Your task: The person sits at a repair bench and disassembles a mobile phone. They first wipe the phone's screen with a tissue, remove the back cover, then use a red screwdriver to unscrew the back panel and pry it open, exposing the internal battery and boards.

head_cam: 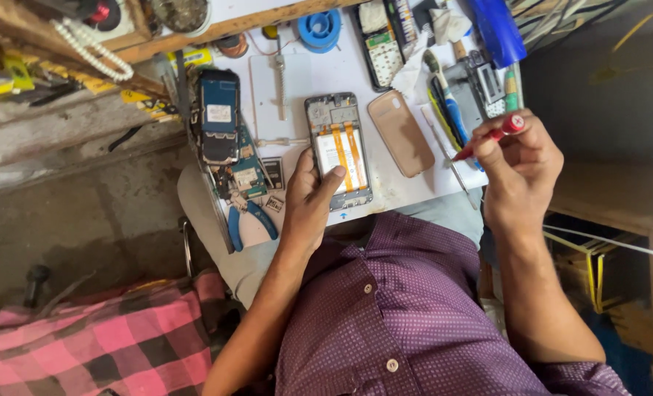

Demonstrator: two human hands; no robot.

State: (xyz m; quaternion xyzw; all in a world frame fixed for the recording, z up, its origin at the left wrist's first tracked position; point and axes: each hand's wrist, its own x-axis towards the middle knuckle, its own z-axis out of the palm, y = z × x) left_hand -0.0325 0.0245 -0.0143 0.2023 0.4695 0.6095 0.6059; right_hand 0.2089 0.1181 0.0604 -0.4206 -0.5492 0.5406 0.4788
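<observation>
An opened smartphone [339,150] with its back off lies on the white work mat [356,73], showing a white battery crossed by orange flex strips. My left hand [308,202] grips the phone's lower left edge, thumb resting on the battery. My right hand [521,165] hovers to the right of the phone, holding a red screwdriver [491,137] with its tip pointing left and down, apart from the phone.
A tan phone back cover [401,132] lies just right of the phone. A dismantled blue phone and circuit boards [224,125] sit left, with blue-handled pliers [249,220] below. Toothbrush, tweezers and parts [451,95] crowd the right. A blue solder spool [319,29] stands at the back.
</observation>
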